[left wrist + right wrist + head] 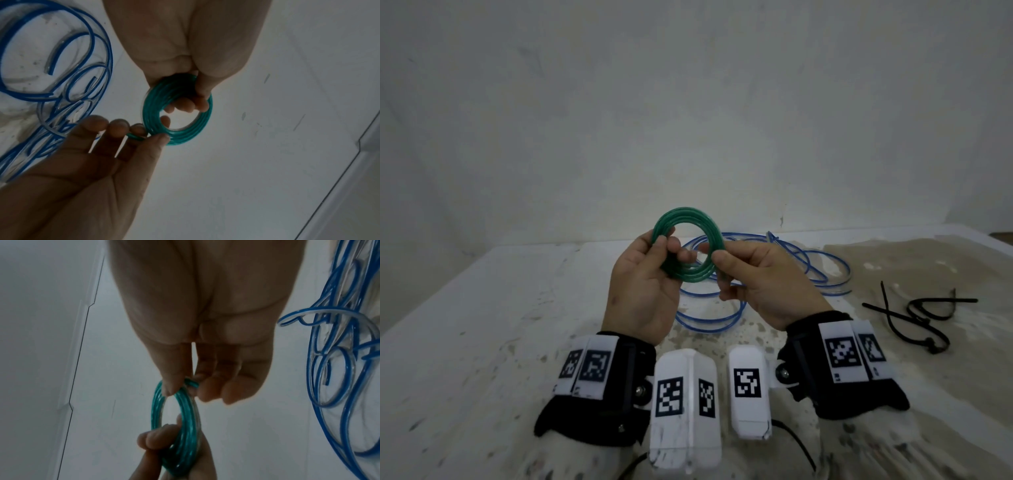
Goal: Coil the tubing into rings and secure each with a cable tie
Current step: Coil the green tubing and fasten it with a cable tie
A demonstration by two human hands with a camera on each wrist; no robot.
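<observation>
A green tubing coil (685, 219) of several tight turns is held up above the table between both hands. My left hand (654, 270) grips its left side, thumb in front and fingers through the ring (179, 113). My right hand (743, 274) pinches the coil's right side between thumb and fingers, where a short free end of the green coil (191, 383) shows. Loose blue tubing (750, 274) sprawls on the table behind and under the hands. Black cable ties (917, 311) lie in a tangle at the right.
The table (482, 325) is white and paint-stained, with a sandy brown patch on its right part. A plain wall stands behind it. White marker blocks (685, 407) hang from my wrist straps near the front edge.
</observation>
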